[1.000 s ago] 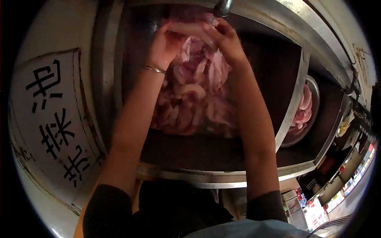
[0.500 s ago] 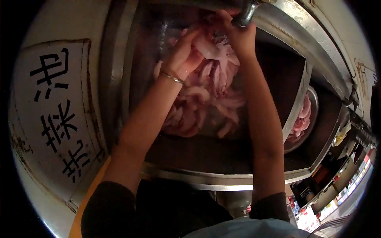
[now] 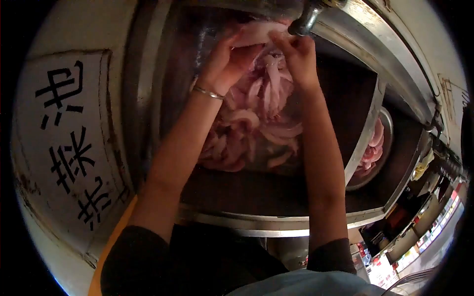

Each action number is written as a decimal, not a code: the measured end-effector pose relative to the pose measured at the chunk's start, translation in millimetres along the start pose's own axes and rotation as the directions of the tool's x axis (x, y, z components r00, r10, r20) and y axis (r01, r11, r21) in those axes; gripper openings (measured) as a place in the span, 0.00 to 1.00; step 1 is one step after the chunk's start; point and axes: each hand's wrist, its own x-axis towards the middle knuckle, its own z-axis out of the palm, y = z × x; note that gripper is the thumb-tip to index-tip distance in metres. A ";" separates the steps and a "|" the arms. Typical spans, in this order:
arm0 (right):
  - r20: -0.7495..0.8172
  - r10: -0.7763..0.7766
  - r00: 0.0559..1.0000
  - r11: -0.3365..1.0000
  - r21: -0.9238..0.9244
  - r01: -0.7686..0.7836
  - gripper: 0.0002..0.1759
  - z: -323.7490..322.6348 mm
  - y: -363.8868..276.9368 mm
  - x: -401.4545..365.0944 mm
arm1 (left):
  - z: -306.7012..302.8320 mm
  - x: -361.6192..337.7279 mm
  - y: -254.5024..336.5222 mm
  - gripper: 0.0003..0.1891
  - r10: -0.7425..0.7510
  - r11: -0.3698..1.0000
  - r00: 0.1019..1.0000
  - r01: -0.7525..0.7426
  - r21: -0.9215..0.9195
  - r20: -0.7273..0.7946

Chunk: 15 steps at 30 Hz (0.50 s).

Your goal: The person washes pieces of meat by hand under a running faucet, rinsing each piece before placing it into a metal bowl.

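Observation:
A pale pink piece of raw meat [image 3: 259, 33] stretches between my two hands just left of the tap [image 3: 305, 22]. My left hand [image 3: 228, 64], with a metal bangle at the wrist, grips its left end. The fingers of my right hand [image 3: 300, 55] pinch the right end, close under the spout. Below them, a heap of raw meat pieces [image 3: 242, 121] lies in the sink [image 3: 237, 190], several of them long and strip-like. I cannot make out exactly which cut of meat it is.
Right of a metal divider [image 3: 368, 126], a second basin holds a round metal bowl [image 3: 390, 133] with more raw meat [image 3: 373, 150]. A sign with black characters [image 3: 64, 138] is on the left. The metal sink rim [image 3: 276, 227] runs in front of my body.
The piece of meat has come up and is now stretched out between both hands. My right hand has moved slightly down and its fingers have closed on the meat's end.

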 end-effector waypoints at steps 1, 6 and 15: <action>-0.015 0.002 1.000 1.000 -0.009 -0.002 0.07 2.4 0.4 2.0 | -1.7 -6.5 -0.9 0.10 -0.016 1.000 1.000 0.016 -0.002 0.007; 0.073 -0.063 0.995 0.991 0.119 0.054 0.07 12.2 -4.2 3.0 | -21.1 -2.7 -13.1 0.22 0.368 0.385 0.915 -0.313 0.868 0.166; 0.001 -0.181 0.983 0.976 0.126 0.180 0.15 -2.1 8.2 1.5 | -34.5 22.9 -9.6 0.15 0.093 0.671 0.978 -0.199 0.715 0.185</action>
